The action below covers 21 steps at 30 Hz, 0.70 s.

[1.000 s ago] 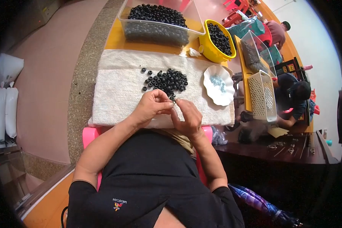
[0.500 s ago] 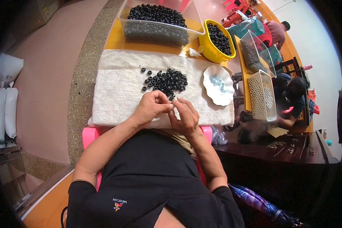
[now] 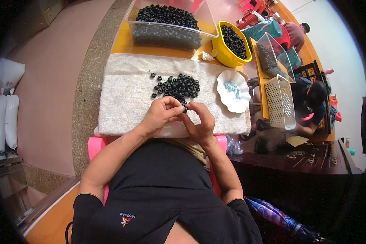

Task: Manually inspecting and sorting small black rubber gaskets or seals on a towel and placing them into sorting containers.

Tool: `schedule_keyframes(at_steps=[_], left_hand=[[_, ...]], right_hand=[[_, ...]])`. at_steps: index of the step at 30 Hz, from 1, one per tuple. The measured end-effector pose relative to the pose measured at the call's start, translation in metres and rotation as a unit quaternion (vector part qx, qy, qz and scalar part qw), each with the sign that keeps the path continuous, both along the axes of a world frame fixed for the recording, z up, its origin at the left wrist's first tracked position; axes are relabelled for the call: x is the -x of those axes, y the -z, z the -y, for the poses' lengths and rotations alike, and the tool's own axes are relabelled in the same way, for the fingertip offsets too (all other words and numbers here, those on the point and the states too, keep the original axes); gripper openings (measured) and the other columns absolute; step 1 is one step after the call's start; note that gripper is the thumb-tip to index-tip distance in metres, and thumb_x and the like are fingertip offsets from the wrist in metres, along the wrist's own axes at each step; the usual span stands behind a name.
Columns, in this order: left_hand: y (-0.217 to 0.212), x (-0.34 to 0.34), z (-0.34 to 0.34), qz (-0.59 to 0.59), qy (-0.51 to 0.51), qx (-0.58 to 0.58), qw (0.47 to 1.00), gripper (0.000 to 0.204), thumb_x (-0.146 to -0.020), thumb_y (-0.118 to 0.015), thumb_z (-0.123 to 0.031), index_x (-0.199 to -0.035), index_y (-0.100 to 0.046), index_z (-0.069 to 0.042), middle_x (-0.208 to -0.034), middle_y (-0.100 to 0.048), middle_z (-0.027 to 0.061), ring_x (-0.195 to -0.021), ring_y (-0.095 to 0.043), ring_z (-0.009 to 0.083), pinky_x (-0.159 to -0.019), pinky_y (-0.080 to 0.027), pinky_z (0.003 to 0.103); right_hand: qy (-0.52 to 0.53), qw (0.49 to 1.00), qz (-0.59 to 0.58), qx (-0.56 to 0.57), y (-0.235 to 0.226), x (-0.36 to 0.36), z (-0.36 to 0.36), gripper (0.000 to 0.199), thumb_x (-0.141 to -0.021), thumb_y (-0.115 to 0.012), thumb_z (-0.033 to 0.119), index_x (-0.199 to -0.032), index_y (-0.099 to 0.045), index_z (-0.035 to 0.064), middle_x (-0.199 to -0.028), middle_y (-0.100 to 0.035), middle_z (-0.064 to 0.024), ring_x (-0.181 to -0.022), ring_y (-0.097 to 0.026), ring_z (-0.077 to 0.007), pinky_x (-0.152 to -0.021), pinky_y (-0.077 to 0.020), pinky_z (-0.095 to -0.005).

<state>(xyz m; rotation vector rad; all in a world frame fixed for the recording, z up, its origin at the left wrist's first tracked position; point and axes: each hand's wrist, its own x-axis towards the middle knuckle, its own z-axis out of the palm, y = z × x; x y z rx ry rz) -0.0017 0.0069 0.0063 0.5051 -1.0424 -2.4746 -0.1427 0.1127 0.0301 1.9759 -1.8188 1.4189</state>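
Head view: left hand (image 3: 160, 116) and right hand (image 3: 201, 122) fingers pinch one small black ring (image 3: 184, 108), likely light, stiff, best held by its rim.

The scene is lit evenly and brightly by soft daylight, with only faint shadows cast under the hands on the white cloth (image 3: 126, 97). Strong fisheye bending is seen toward the rim, where a black vignette closes in. Central detail is rendered sharply; the far edges are softened.
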Motion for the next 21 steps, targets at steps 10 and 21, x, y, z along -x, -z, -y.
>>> schedule_keyframes(at_steps=[10,21], left_hand=[[-0.0016,-0.0004,0.0008,-0.003,-0.005,0.001,1.0,0.011,-0.094,-0.065,-0.013,-0.098,-0.059,-0.005,-0.093,-0.064,0.003,-0.085,-0.064,0.011,-0.078,-0.056,0.028],[-0.0002,-0.0005,0.0016,0.0,-0.012,0.001,1.0,0.012,-0.093,-0.065,-0.01,-0.099,-0.058,-0.002,-0.091,-0.066,0.0074,-0.083,-0.066,0.0138,-0.077,-0.058,0.027]], right_hand=[[0.021,0.999,0.027,-0.005,0.0009,0.0006,-0.0038,0.038,-0.068,-0.08,-0.003,-0.102,-0.063,0.0,-0.091,-0.068,-0.0142,-0.078,-0.067,-0.0272,-0.068,-0.0548,-0.034],[0.017,1.0,-0.013,0.018,-0.0056,0.0042,-0.0032,0.034,-0.066,-0.079,-0.004,-0.096,-0.063,0.0004,-0.088,-0.068,-0.0149,-0.078,-0.067,-0.0296,-0.067,-0.0544,-0.0351]])
